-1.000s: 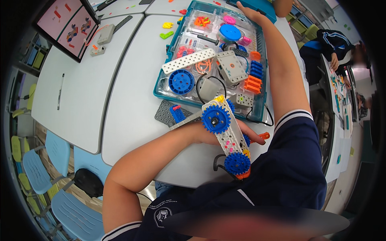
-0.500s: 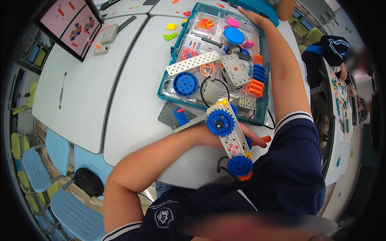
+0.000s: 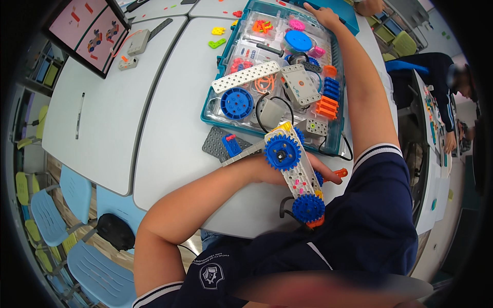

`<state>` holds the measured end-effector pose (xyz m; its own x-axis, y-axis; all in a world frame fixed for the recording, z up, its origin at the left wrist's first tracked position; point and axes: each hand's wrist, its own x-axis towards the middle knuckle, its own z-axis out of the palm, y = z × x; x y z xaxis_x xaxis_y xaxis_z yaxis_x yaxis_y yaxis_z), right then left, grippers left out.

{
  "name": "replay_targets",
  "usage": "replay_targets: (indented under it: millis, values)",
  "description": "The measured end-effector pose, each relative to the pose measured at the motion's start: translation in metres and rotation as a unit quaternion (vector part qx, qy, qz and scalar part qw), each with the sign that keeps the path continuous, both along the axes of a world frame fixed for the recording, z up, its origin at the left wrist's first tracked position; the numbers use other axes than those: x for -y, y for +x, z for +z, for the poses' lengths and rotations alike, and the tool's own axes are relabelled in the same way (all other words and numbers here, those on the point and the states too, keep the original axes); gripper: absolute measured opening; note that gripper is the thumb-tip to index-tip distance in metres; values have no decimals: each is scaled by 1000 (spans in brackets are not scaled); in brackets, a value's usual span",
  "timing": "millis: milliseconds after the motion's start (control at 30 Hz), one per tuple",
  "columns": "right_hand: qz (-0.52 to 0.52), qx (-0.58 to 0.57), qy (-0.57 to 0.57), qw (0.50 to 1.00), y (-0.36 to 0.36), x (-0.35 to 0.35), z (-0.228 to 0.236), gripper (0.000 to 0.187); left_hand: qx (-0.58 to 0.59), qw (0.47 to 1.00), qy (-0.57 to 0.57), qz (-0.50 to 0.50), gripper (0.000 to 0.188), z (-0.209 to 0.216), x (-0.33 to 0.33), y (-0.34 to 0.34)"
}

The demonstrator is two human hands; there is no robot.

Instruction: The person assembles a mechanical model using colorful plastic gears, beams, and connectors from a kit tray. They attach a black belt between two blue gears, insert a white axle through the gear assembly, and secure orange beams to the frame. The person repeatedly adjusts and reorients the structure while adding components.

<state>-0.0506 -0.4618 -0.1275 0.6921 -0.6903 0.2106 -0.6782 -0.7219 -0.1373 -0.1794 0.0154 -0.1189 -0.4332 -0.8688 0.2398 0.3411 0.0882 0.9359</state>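
Observation:
My left hand (image 3: 272, 172) grips a built model (image 3: 295, 174): a white perforated beam with a blue gear near each end, a yellow piece on top and an orange piece at the bottom. It is held just above the table's near edge, in front of the teal parts tray (image 3: 213, 97). My right arm stretches along the tray's right side. My right hand (image 3: 322, 11) lies with fingers spread at the tray's far rim, near a pink gear (image 3: 296, 24) and a blue disc (image 3: 298, 40). A black cable (image 3: 285, 205) hangs below the model.
A grey studded plate (image 3: 215, 143) with a blue piece lies beside the tray. A tablet (image 3: 87, 31) stands at the back left, with grey boxes (image 3: 137, 42) next to it. Loose yellow and green pieces (image 3: 217, 37), a pen (image 3: 78, 115), blue chairs (image 3: 77, 190), another person (image 3: 441, 82) at right.
The view has shifted slightly. My left hand keeps hold of the model and my right hand stays at the tray's far rim.

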Motion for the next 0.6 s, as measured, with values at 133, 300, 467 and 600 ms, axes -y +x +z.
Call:
replay_targets:
  millis: [133, 300, 467, 600]
  values:
    - [18, -23, -9, 1000, -6, 2, 9, 85, -7, 1000, -1, -2, 44, 0, 1, -2]
    - [-8, -31, 12, 999, -7, -2, 14, 67, -3, 1000, 4, -1, 45, 0, 0, -1]
    - [-28, 107, -92, 990, -13, -22, 12, 56, 0, 1000, 2, 4, 45, -1, 1, -1]
    - [33, 179, -229, 956, -21, -45, 16, 44, -14, 1000, -21, 8, 43, -3, 3, -1]
